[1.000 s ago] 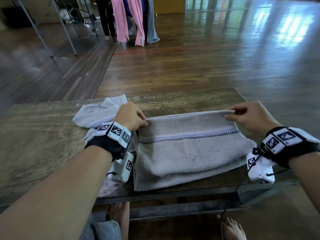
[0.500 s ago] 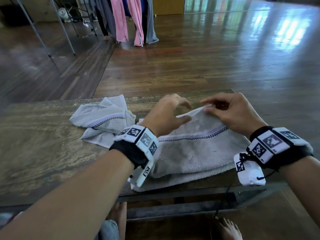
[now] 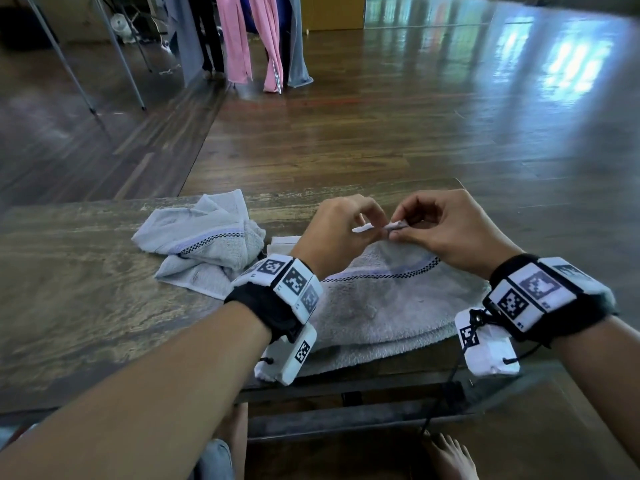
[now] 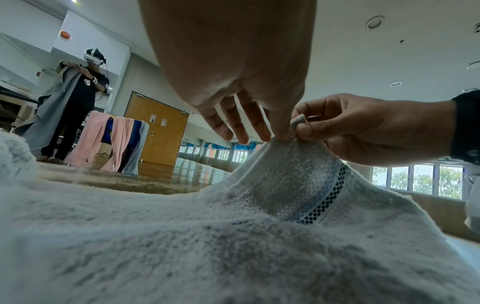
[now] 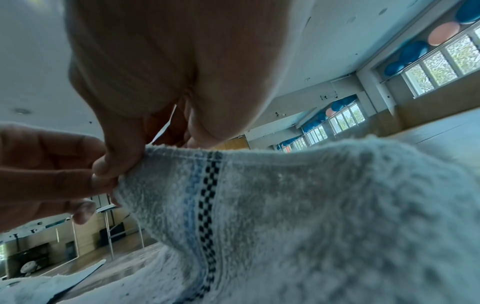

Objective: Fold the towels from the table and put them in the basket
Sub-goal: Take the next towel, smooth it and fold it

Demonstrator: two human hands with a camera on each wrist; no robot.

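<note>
A grey towel (image 3: 381, 306) with a checked stripe lies folded on the wooden table (image 3: 69, 306), at its near edge. Its far edge is raised into a peak. My left hand (image 3: 343, 226) and right hand (image 3: 446, 226) meet there, and each pinches a far corner of the towel between thumb and fingers. In the left wrist view the left hand's fingers (image 4: 246, 127) come down onto the peak of the towel (image 4: 259, 226) beside the right hand (image 4: 363, 127). In the right wrist view the right thumb (image 5: 116, 160) grips the hem of the towel (image 5: 285, 205). No basket is in view.
A second grey towel (image 3: 207, 244) lies crumpled on the table, left of my left wrist. Pink and grey cloths (image 3: 263, 39) hang on a rack across the wooden floor, where another person (image 4: 78, 98) stands. My bare feet (image 3: 450, 459) are under the table.
My hands were wide apart at the towel's two far corners. They have moved together to the middle, lifting the far edge into a peak.
</note>
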